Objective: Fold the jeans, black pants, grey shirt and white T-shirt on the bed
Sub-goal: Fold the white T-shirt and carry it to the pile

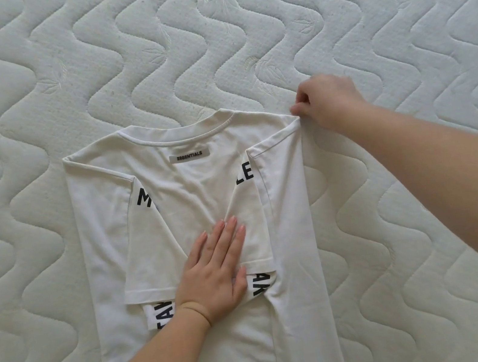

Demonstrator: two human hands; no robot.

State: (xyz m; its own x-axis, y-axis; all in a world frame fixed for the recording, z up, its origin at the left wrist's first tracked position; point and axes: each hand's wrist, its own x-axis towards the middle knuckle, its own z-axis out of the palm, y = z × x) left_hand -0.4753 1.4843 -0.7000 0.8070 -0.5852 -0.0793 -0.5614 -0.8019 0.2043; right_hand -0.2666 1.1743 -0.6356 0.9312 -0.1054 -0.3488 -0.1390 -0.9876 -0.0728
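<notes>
The white T-shirt (pixel 107 236) lies on the bed with its collar at the far end and a grey label below the collar. Both long sides are folded inward and the two sleeves overlap in the middle, covering most of the black lettering. My left hand (pixel 214 268) lies flat with straight fingers on the overlapping sleeves. My right hand (pixel 326 101) pinches the shirt's far right corner at the shoulder fold. The jeans, black pants and grey shirt are not in view.
The quilted white mattress (pixel 207 42) with a wavy stitch pattern fills the whole view around the shirt. The shirt's hem runs out of the frame at the bottom.
</notes>
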